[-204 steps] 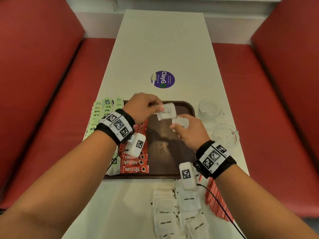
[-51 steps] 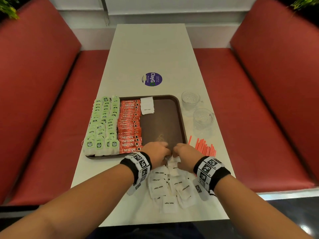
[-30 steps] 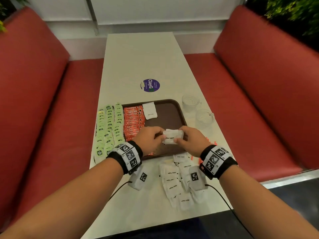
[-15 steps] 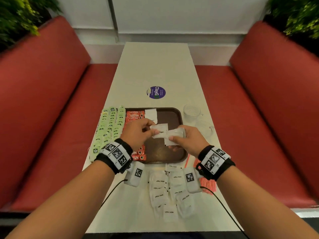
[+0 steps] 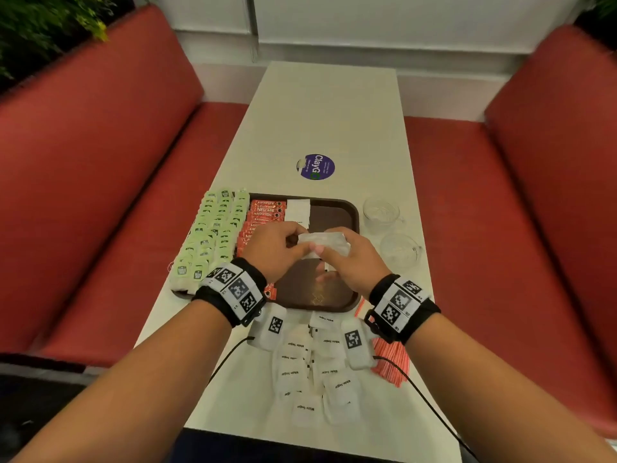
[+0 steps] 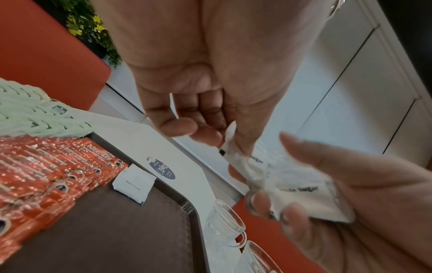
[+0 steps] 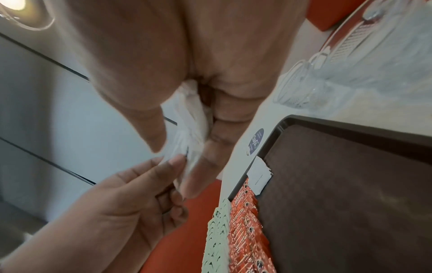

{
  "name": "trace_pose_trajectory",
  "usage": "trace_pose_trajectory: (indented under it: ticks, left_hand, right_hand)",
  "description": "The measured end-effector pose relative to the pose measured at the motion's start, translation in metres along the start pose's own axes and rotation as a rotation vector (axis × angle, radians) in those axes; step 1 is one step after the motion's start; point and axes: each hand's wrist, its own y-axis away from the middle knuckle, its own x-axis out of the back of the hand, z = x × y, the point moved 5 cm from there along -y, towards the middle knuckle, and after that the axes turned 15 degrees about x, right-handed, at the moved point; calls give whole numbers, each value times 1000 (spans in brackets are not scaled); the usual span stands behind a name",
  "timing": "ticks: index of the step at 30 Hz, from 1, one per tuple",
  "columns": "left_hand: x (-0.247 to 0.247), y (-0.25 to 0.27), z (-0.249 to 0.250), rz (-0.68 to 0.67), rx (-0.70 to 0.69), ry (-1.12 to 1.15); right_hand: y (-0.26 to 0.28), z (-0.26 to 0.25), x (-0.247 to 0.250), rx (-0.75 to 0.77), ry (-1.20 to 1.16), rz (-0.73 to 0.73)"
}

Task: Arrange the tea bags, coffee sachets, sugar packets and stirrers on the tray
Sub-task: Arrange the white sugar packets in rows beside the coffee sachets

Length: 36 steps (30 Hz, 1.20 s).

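Over the middle of the brown tray [image 5: 320, 295], both hands hold a small bundle of white sugar packets [image 5: 325, 243]. My right hand [image 5: 329, 253] grips the bundle [image 6: 299, 188] in curled fingers. My left hand [image 5: 293, 245] pinches one packet's edge [image 6: 231, 144] between thumb and fingers. The tray's left side carries rows of green tea bags [image 5: 213, 235] and red coffee sachets [image 5: 267, 208]. A single sugar packet [image 5: 298, 212] lies at the tray's far edge beside the sachets. More sugar packets [image 5: 310, 365] lie loose on the table near me. Red stirrers [image 5: 390, 362] lie to their right.
Two glass cups [image 5: 380, 210] [image 5: 400, 250] stand on the table right of the tray. A purple round sticker [image 5: 315, 166] is on the tabletop beyond the tray. Red bench seats flank the white table [image 5: 330, 111] on both sides.
The hands lifted sugar packets from the loose pile and carried them over the tray. Since half a second ago the left hand has come back to the bundle in the right hand.
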Motion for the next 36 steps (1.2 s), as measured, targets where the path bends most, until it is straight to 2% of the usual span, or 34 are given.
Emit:
trace_pose_trajectory:
  ticks: [6,11,13,20,26,31,36]
  left_hand:
    - [-3,-21,-12,-99,57,79]
    - [12,-78,-37,77,198,28]
    - [10,-103,-47,90,282,-35]
    - [-33,-162,-73,-86,374,-331]
    - [-44,-175,-81,-71,380,-414]
    - [-38,-176,-75,-21,285,-445]
    - [-47,-173,-68,-159,177,-685]
  right_hand:
    - [-20,8,-1,19,39,40]
    - [-36,28,9,-79,65,79]
    - [-43,33,13,-108,82,80]
    - [-64,43,20,-125,84,74]
    - [-70,50,23,-135,70,43]
    - [-71,57,22,-144,59,18]
    - [-70,56,23,-133,46,8]
